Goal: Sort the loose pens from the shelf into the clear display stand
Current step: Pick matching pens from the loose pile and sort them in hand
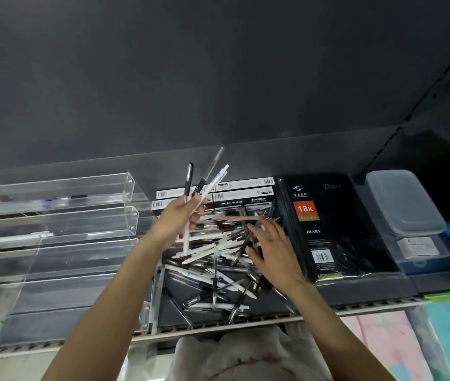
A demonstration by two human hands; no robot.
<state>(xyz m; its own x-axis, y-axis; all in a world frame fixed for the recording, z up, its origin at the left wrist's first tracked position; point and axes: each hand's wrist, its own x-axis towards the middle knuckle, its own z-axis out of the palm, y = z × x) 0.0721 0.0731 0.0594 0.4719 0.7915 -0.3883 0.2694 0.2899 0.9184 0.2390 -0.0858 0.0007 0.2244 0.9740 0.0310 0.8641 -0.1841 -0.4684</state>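
A heap of loose black, white and clear pens lies on the dark shelf in the middle. My left hand is raised over the heap's far left and grips a small bunch of pens that fan upward. My right hand rests on the heap's right side, fingers spread, its fingertips at a clear pen with a red core; whether it grips that pen is unclear. The clear tiered display stand stands to the left. Its top tier holds a few pens, and the second tier one white pen.
A black diary lies right of the heap, with flat pen boxes behind the heap. Clear plastic containers stand at the far right. The shelf's front rail runs below, above colourful packets.
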